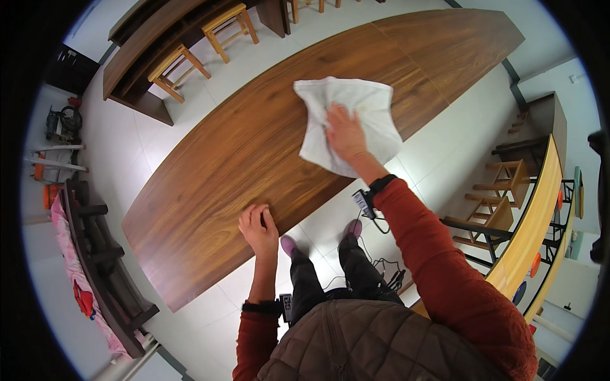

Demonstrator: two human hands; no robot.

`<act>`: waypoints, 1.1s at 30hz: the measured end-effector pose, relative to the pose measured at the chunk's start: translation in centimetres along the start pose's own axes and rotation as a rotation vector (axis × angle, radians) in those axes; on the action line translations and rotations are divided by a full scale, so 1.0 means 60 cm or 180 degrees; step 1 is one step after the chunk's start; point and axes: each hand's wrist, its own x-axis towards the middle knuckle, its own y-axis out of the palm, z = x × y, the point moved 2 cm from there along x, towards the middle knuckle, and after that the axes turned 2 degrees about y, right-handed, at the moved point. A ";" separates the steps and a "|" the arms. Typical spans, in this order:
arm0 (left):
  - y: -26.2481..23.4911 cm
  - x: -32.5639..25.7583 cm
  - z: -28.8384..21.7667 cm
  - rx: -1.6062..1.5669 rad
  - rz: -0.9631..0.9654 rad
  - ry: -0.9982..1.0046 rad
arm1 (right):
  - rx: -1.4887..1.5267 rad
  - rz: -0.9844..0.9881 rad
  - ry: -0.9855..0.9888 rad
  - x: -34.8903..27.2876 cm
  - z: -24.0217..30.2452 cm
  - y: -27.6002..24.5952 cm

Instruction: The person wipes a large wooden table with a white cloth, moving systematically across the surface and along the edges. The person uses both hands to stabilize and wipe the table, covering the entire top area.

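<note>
A white cloth [378, 120] lies spread over the brown wooden table [210, 171], its right corner reaching over the near edge. My right hand [347, 134] rests flat on the cloth, palm down with fingers stretched out, and some folds run out around it. Near the table's front edge, left of the cloth, my left hand [258, 230] is loosely bent with its fingers a little apart. Nothing shows in that left hand, though its palm side is hidden.
Wooden stools [178, 70] stand by a dark desk [136, 57] beyond the table. At the left is a dark bench [105, 267] with pink fabric. More stools [489, 219] and a light wood counter [540, 209] are at the right. Black cables [391, 276] lie on the floor near my feet.
</note>
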 end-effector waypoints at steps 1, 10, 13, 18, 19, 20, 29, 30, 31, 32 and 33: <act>0.012 0.004 -0.005 0.0155 0.0000 0.0024 | 0.0035 -0.0061 -0.0343 -0.011 0.019 0.002; 0.033 0.009 0.000 0.0591 -0.0130 -0.0097 | 0.0104 0.0502 -0.0235 -0.122 -0.103 -0.074; 0.034 0.008 0.000 0.0694 -0.0152 -0.0063 | -0.0419 0.0405 0.0269 -0.057 -0.180 -0.083; 0.033 0.008 0.003 0.0716 -0.0121 -0.0064 | -0.0267 0.0006 0.0424 0.042 -0.139 -0.026; 0.034 0.008 0.004 0.0752 -0.0065 -0.0106 | -0.0450 -0.0130 0.0073 0.037 -0.109 -0.014; 0.032 0.007 0.005 0.0761 -0.0079 -0.0116 | -0.0668 -0.0065 -0.0201 0.029 -0.076 -0.002; 0.031 0.009 -0.001 0.0779 -0.0032 -0.0070 | 0.0443 0.0334 -0.0188 -0.120 -0.115 -0.066; 0.030 0.010 0.000 0.0795 -0.0025 -0.0078 | 0.0373 0.0194 0.0115 -0.105 -0.149 -0.073; 0.029 0.009 0.001 0.0780 -0.0012 -0.0094 | 0.0150 0.0090 0.0338 -0.087 -0.178 -0.079; 0.029 0.009 0.002 0.0814 -0.0012 -0.0081 | -0.0117 0.0064 0.0532 -0.068 -0.205 -0.084; 0.029 0.008 0.004 0.0816 -0.0008 -0.0072 | -0.0289 0.0029 0.0666 -0.047 -0.228 -0.088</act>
